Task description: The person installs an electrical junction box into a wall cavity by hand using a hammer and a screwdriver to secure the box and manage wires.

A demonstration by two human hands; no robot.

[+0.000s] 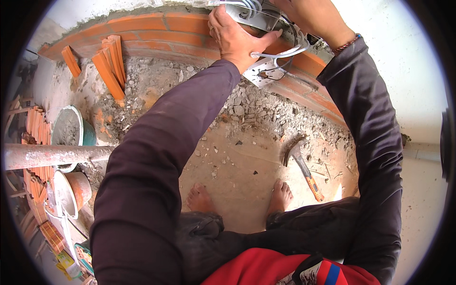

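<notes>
At the top, a white electrical box with looped grey-white cables sits against the low brick wall. My left hand is around its lower left side, with bent fingers at the left and the thumb stretched to the right. To the right, my right hand reaches over the box from above the cables; its fingertips are cut off or hidden, so what they hold does not show. A white perforated metal plate hangs below the cables, against the bricks.
A claw hammer lies on the floor right of my feet, near rubble. Loose bricks lean by the brick wall. Leftward are a mortar bucket, another bucket, a horizontal pole and brick stacks.
</notes>
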